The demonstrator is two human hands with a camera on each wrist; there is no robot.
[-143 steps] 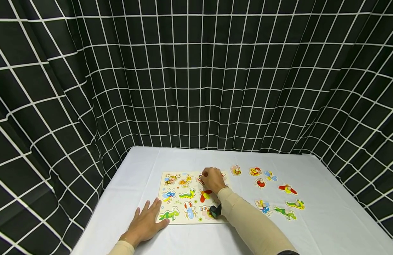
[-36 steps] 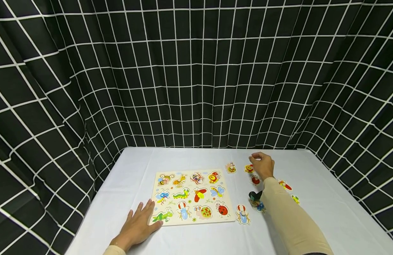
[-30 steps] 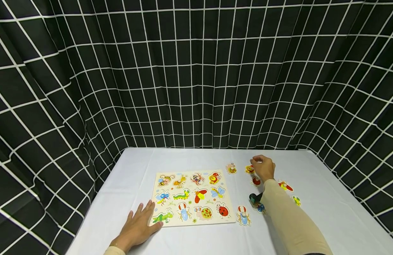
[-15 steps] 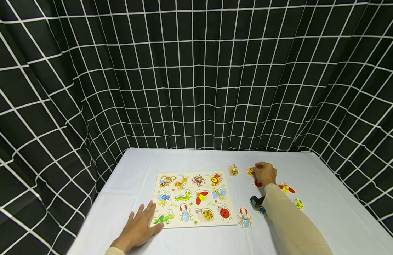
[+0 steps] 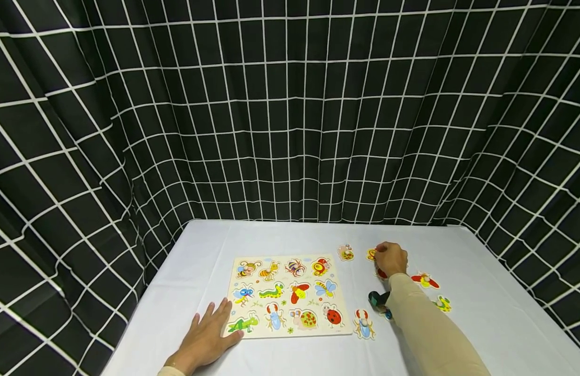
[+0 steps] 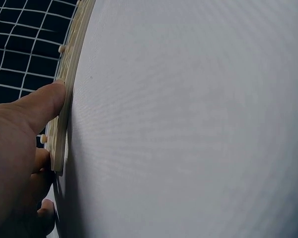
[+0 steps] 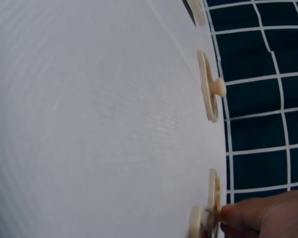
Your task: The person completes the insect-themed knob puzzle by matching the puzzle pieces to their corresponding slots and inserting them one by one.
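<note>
Insect puzzle board (image 5: pixel 287 280) lies on the white tablecloth (image 5: pixel 210 243), the left hand (image 5: pixel 208 332) at its eight o'clock, spread wide, thumb touching the edge. At two o'clock, a ladybug piece (image 5: pixel 381 273) lies by the right hand (image 5: pixel 392 259), fingers narrow, any grip unclear.

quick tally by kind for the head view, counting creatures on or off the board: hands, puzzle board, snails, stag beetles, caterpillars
Hands: 2
Puzzle board: 1
Snails: 2
Stag beetles: 2
Caterpillars: 2
Total: 9
</note>
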